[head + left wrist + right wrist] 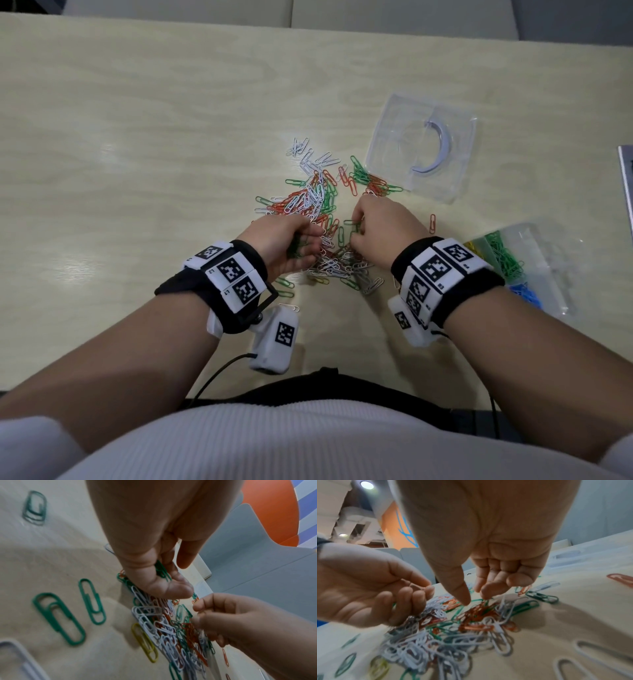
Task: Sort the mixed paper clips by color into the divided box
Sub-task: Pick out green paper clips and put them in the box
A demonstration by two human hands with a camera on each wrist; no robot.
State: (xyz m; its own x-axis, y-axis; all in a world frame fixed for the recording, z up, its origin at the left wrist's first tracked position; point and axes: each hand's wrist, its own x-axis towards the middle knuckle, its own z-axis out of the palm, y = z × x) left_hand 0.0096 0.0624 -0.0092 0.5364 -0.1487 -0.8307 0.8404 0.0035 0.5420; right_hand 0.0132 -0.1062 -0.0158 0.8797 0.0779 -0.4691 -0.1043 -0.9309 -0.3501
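- The left hand (289, 245) curls round a bunch of green clips (162, 570); the right hand (383, 228) pinches down at a green clip (476, 600) in the pile (318, 219).
- The divided box (544, 260) lies to her right, nearer the right hand; green clips already sit inside.

Green, red, white paper clips (318, 205)

Soft overhead light leaves pale glare patches on the table (137, 102), with faint shadows under both wrists. Wide-angle distortion bends the head view's edges. Both wrist views are soft, nearest paper clips (412, 654) smeared by blur.
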